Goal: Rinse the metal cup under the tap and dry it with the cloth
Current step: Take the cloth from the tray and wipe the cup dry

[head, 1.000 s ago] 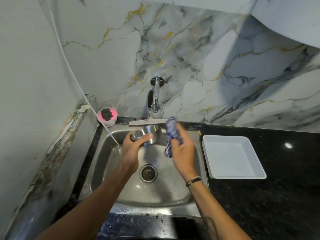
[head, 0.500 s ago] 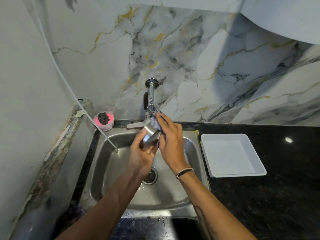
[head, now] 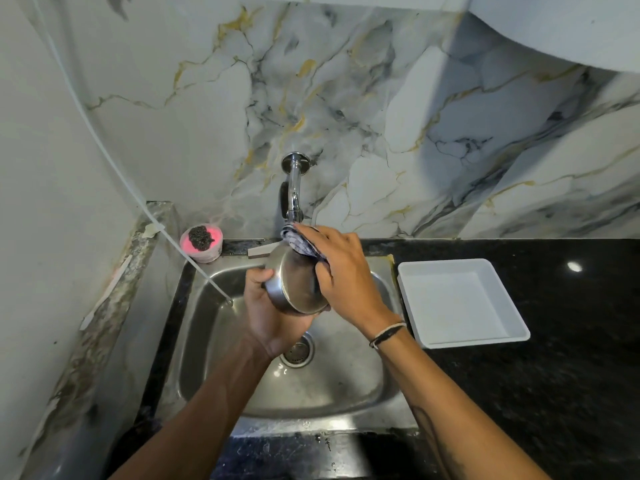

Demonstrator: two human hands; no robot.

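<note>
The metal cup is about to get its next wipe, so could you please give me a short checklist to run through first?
1. Left hand holds the cup firmly: ok.
2. Cloth under the right hand, touching the cup: ok.
3. Tap off, no stream visible: ok.
4. Cup over the sink: ok.
5. Cup inside dry: cannot tell, its base faces the camera.

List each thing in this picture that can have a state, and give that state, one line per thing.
cup: held tilted over the sink, base towards the camera
cloth: bunched, pressed on the cup
left hand: gripping the cup
right hand: holding the cloth
tap: no water seen running
tray: empty
sink: unplugged, no standing water
</note>
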